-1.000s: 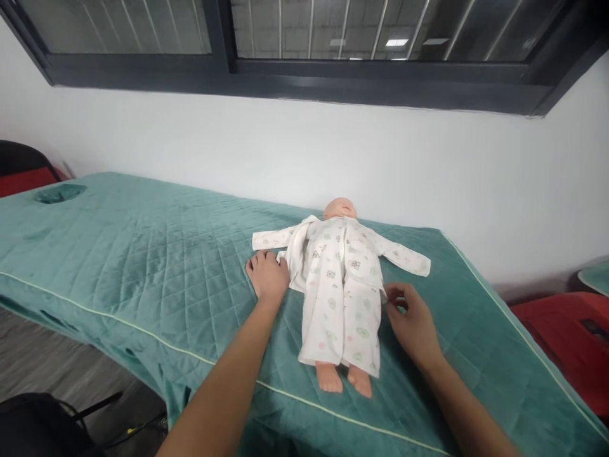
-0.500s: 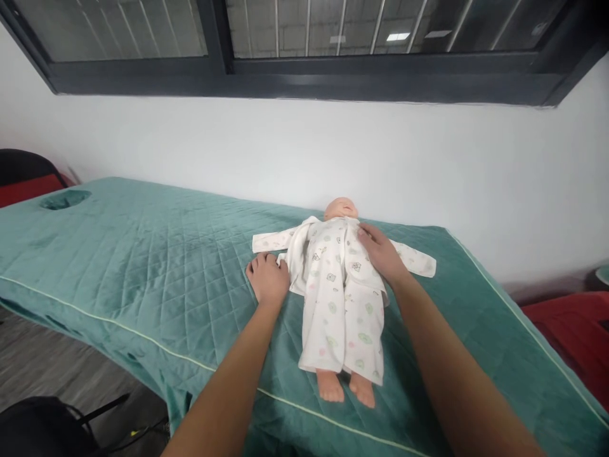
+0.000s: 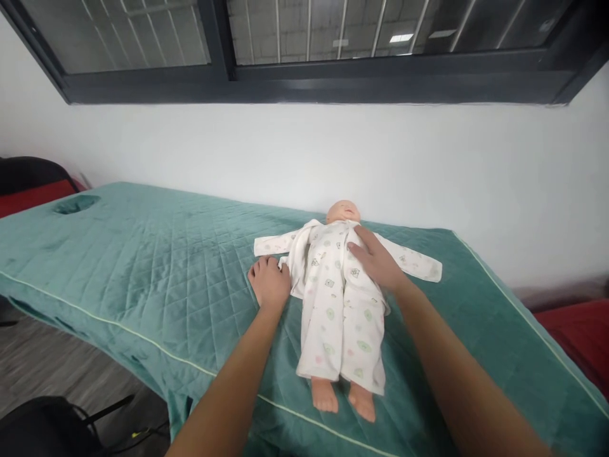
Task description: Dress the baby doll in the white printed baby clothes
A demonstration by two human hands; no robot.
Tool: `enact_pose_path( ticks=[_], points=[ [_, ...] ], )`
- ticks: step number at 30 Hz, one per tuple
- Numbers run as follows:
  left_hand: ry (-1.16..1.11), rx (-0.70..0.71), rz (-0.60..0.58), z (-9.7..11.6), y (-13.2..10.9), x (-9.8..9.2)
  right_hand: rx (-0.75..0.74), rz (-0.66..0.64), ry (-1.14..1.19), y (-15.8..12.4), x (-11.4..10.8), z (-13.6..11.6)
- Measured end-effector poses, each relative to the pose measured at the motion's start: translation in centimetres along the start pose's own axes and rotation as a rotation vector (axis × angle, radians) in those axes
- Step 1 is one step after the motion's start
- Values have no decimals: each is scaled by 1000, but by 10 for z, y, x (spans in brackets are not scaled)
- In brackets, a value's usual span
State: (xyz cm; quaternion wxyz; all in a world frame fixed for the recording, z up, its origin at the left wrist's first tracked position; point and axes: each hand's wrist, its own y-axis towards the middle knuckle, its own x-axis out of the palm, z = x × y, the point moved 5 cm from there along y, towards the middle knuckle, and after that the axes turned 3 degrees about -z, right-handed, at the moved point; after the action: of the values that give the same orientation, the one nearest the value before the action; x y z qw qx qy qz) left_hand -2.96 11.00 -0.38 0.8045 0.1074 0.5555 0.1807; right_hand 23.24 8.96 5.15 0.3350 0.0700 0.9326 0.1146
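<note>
A baby doll point(image 3: 343, 211) lies face up on the green quilted bed cover, its bare feet towards me. It wears white printed clothes point(image 3: 328, 304), with both sleeves spread out sideways. The left front of the top is bunched beside the trunk. My left hand point(image 3: 270, 280) has curled fingers at the edge of that bunched cloth; what they grip is too small to make out. My right hand point(image 3: 378, 259) lies on the doll's chest at the right, fingers apart, touching the top.
The green bed point(image 3: 166, 254) has a face hole point(image 3: 76, 204) at its far left. A white wall and dark window frame stand behind. Red and black chairs point(image 3: 35, 184) flank it, and a black seat point(image 3: 42, 428) is at the lower left.
My right hand has moved slightly inward over the chest, its fingers more spread. The doll's right-side sleeve shows more fully. My left hand has stayed at the bunched cloth.
</note>
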Motion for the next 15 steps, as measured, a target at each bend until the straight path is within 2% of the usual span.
enact_pose_path(
  ticks=[2, 4, 7, 9, 15],
  points=[
    [-1, -2, 0, 1, 0, -1, -106, -83, -143, 19, 2, -20],
    [5, -1, 6, 1, 0, -2, -183, -225, -294, 41, 11, -36],
    [9, 0, 2, 2, -1, -3, -185, -426, -545, 71, 28, -46],
    [-1, -5, -6, 1, -1, -2, -139, -449, -639, 89, 35, -46],
    [-34, -2, 4, -1, -1, 1, -87, -402, -763, 128, 41, -44]
  ],
)
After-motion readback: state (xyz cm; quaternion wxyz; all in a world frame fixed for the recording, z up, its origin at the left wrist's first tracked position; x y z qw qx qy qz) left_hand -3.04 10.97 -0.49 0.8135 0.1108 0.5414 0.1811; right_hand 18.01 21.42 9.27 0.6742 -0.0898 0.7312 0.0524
